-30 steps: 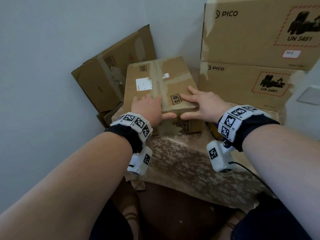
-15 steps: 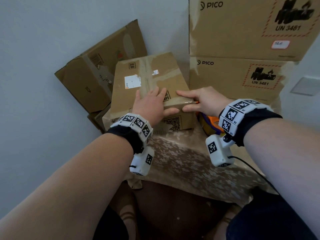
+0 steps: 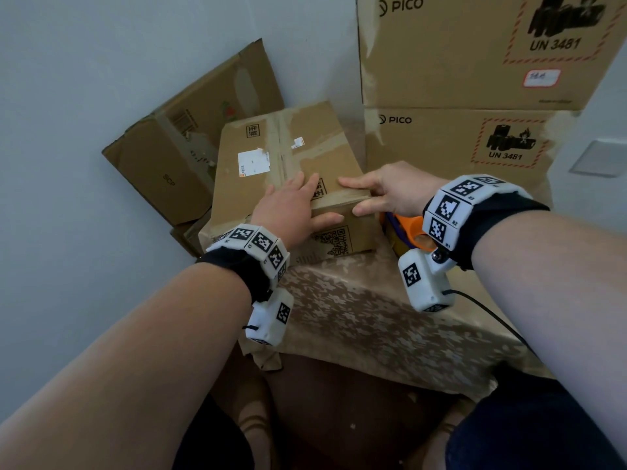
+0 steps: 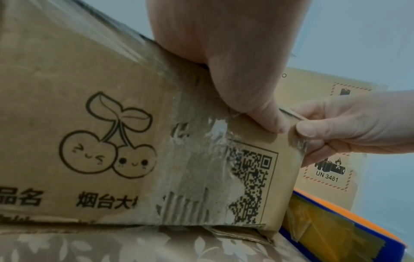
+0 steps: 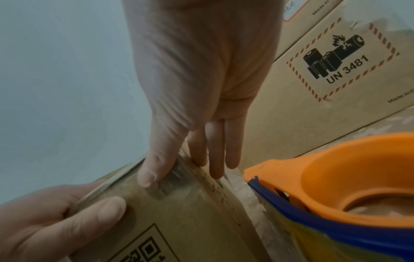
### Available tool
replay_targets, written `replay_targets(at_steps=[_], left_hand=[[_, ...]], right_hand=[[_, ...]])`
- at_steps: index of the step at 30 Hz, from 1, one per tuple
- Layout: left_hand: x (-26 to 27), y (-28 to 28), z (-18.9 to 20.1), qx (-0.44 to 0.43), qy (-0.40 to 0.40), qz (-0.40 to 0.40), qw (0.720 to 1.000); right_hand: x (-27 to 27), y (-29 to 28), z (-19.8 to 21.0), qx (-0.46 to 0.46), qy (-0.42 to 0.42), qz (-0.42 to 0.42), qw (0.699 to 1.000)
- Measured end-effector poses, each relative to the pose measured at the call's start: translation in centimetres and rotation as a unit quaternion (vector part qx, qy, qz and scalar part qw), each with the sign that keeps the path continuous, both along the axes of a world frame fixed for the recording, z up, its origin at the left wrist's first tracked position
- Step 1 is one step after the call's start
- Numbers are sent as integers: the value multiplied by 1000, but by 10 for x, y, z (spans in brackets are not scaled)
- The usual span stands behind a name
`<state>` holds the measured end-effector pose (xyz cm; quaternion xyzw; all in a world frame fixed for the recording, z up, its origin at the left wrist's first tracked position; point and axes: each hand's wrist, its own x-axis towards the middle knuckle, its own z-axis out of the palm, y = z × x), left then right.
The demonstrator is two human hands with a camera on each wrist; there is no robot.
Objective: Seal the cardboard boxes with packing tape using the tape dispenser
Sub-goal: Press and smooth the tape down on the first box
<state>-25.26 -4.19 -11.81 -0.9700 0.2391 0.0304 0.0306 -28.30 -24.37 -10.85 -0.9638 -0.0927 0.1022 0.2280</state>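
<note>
Item: left hand (image 3: 291, 212), forearm reaching forward; palm and straight fingers flat on the top of the cardboard box (image 3: 258, 184), thumb down its front face; nothing gripped.
Item: right hand (image 3: 390, 191), reaching in from the right; fingers over the near right top corner of the same box, thumb on the front, pinching that corner.
Item: tape dispenser (image 3: 409, 230), orange and blue, on the patterned tablecloth (image 3: 356, 320) just right of the box.
Item: PICO cartons (image 3: 458, 96), stacked behind.
</note>
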Motion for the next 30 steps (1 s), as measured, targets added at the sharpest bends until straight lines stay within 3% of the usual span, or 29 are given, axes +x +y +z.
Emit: replay_targets(at_steps=[11, 19, 25, 30], left_hand=[[6, 11, 6, -15, 62, -33, 997], [3, 59, 12, 7, 85, -49, 995], [0, 106, 19, 34, 92, -10, 995], [5, 140, 27, 60, 109, 35, 992]], right_hand=[[-5, 11, 4, -35, 7, -34, 999], [-10, 32, 26, -185, 19, -49, 981], [-12, 60, 43, -300, 39, -53, 952], [-10, 91, 44, -319, -3, -39, 947]])
